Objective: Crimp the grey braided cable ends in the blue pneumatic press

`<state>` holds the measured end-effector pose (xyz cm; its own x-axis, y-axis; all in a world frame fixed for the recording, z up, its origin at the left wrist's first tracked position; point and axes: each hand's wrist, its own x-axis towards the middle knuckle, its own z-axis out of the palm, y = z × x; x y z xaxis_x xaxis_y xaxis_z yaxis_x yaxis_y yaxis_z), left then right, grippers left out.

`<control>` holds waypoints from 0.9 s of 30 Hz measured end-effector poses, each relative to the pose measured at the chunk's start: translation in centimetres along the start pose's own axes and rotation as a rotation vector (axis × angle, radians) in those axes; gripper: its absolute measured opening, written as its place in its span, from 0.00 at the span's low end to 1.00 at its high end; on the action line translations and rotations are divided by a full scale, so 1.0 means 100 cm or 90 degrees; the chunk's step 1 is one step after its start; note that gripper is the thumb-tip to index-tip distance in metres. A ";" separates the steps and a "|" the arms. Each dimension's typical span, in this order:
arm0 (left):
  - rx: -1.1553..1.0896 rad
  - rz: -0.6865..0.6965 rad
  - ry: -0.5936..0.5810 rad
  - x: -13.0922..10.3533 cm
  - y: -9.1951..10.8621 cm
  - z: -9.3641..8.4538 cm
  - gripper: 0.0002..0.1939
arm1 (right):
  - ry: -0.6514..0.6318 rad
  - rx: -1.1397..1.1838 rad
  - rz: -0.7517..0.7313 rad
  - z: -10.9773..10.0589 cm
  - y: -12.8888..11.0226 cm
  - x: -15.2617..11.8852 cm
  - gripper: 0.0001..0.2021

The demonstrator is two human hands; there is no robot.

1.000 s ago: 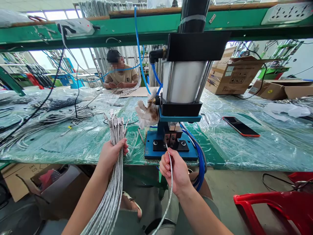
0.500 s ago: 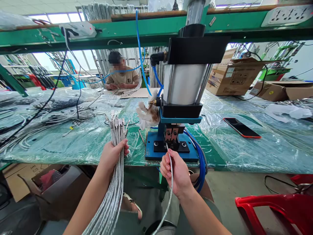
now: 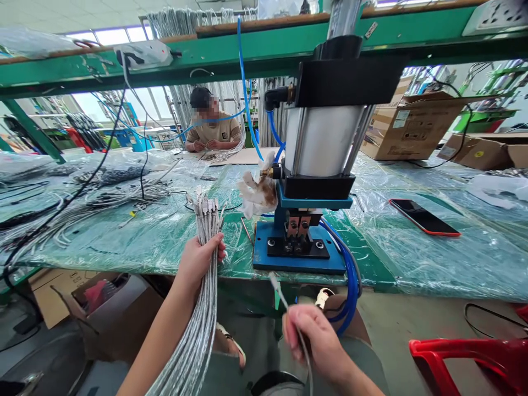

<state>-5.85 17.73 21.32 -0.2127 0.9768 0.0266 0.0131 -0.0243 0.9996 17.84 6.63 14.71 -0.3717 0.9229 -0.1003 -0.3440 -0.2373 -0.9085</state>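
Observation:
A bundle of silver braided cables (image 3: pixel 202 319) hangs down from my left hand (image 3: pixel 203 254), whose fingers wrap round it below the connector ends. Those metal ends fan out above the fist, over the table edge. My right hand (image 3: pixel 311 335) is closed on a single cable (image 3: pixel 281 292), slightly blurred, its connector tip pointing up and left. That tip is apart from the pneumatic press (image 3: pixel 319 146) and sits just below the front edge of its blue base (image 3: pixel 259 263). Between the press's copper-coloured jaws (image 3: pixel 297 225) no cable shows.
A phone (image 3: pixel 424 217) lies right of the press, with cardboard boxes (image 3: pixel 416 129) behind it. Loose cables (image 3: pixel 103 206) spread over the left of the table. Blue air hoses (image 3: pixel 350 280) hang beside the press. Across the table sits a person (image 3: pixel 214 129). A red stool (image 3: pixel 474 352) stands lower right.
My right hand has drawn the single cable out of the press jaws, down and towards me. The left hand still grips its bundle. The whole view has shifted slightly.

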 end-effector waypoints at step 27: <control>-0.106 -0.047 -0.125 -0.005 0.003 -0.016 0.20 | 0.033 -0.122 -0.132 0.098 -0.001 0.085 0.06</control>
<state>-7.26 16.91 21.59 -0.0128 0.9994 -0.0315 -0.1593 0.0291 0.9868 6.25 11.50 17.96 -0.2646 0.9610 0.0805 -0.2369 0.0161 -0.9714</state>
